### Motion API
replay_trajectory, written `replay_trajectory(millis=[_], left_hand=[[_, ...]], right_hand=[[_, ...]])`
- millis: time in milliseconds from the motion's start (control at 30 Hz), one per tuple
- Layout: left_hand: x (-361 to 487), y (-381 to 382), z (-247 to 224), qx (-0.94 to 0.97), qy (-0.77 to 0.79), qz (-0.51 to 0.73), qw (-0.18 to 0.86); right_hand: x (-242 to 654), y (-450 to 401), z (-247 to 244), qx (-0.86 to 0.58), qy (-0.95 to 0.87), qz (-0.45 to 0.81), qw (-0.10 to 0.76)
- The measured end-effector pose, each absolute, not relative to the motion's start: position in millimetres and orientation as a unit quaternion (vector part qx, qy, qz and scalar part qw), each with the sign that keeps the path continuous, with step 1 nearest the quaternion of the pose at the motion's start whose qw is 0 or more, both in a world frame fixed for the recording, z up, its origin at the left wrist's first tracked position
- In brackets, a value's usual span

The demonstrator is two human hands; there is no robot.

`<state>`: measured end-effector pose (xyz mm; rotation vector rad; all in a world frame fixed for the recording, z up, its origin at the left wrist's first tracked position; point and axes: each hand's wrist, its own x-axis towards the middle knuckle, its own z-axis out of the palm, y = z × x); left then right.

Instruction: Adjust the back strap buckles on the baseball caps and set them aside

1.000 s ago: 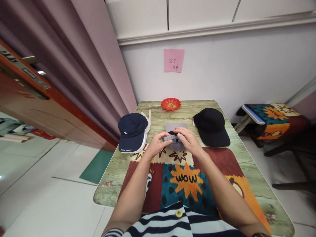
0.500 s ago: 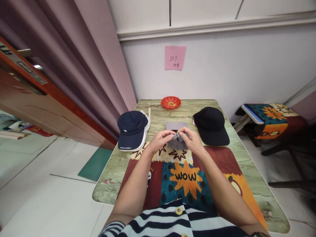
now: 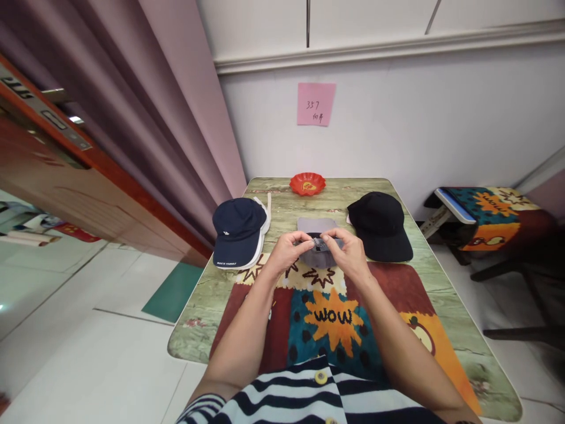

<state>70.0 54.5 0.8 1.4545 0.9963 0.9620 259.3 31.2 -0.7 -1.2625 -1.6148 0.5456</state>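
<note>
Okay, pinching strap point(image 3: 321, 243) of grey cap point(image 3: 318, 258) in nearly closed fingers point(image 3: 301, 237) of left hand point(image 3: 286, 250) and right hand point(image 3: 349, 253), on tabletop point(image 3: 285, 206) between navy cap point(image 3: 238, 229) and black cap point(image 3: 382, 227); best keep strap flat, untwisted.

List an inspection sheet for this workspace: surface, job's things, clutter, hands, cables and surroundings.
Surface: green wood-patterned table, partly covered by a multicoloured cartoon-print mat.
Job's things: grey fabric cap, brim towards the wall, adjustment strap at the near side.
Clutter: navy-blue fabric cap, white material showing beneath, on the left; black fabric cap on the right; red scalloped dish near the far edge.
Hands: left hand and right hand pinch the strap.
Cables: nothing seen.
Surroundings: mauve curtain, brown wooden door, pale wall with pink square note.
</note>
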Motion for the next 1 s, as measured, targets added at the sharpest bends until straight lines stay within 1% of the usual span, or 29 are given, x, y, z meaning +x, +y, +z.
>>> replay_trajectory(millis=[67,133,300,367,467,533,600,667,733,767,800,833,867,933,1000], left_hand=[[70,54,2,0.633,0.414,0.406,0.512],[70,54,3,0.657,0.411,0.406,0.485],[75,50,6,0.737,0.436,0.371,0.36],[78,47,8,0.757,0.44,0.367,0.314],[83,43,9,0.768,0.453,0.382,0.245],[85,41,9,0.767,0.46,0.398,0.206],[85,42,7,0.759,0.461,0.411,0.203],[84,44,3,0.739,0.458,0.428,0.246],[82,47,-2,0.71,0.452,0.443,0.307],[81,48,-4,0.698,0.451,0.447,0.331],[80,49,-6,0.689,0.452,0.449,0.346],[80,49,-7,0.686,0.454,0.447,0.351],[79,49,-8,0.689,0.458,0.442,0.347],[79,49,-8,0.703,0.463,0.431,0.325],[79,48,-7,0.721,0.463,0.422,0.296]], right_hand=[[258,29,-1,-0.524,-0.67,0.227,0.475],[256,28,-2,-0.525,-0.689,0.203,0.456],[249,28,-4,-0.541,-0.735,0.041,0.407],[246,28,-4,-0.546,-0.733,0.003,0.404],[245,28,-3,-0.547,-0.723,0.003,0.422],[246,28,-4,-0.546,-0.709,0.04,0.445],[247,31,-7,-0.55,-0.677,0.119,0.474],[249,34,-13,-0.548,-0.62,0.247,0.504],[250,38,-20,-0.523,-0.556,0.389,0.515],[251,39,-22,-0.508,-0.534,0.441,0.512],[251,39,-24,-0.496,-0.526,0.466,0.51],[252,39,-24,-0.492,-0.533,0.461,0.51],[252,38,-23,-0.493,-0.556,0.43,0.513],[254,35,-18,-0.501,-0.625,0.314,0.51],[255,32,-12,-0.508,-0.687,0.192,0.483]])
